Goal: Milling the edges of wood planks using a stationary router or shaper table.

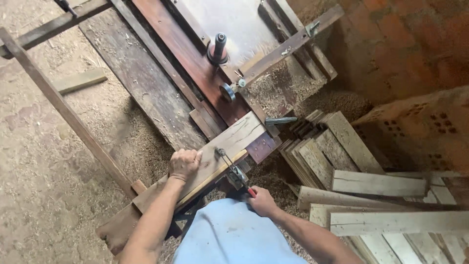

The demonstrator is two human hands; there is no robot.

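Note:
My left hand (184,164) presses down on a pale wooden plank (229,142) that lies on the near end of a woodworking machine table (195,58). My right hand (261,200) grips the red-tipped handle of a metal clamp (233,168) that bites the plank's near edge. The plank runs diagonally from lower left to upper right. Under it sits a darker board (117,227) reaching toward the lower left.
A black spindle (218,46) stands up from the machine table. Stacked planks (332,151) and loose boards (381,183) lie at right beside a brick wall (410,44). A slanted wooden rail (68,112) crosses the left. Sawdust covers the floor (44,186).

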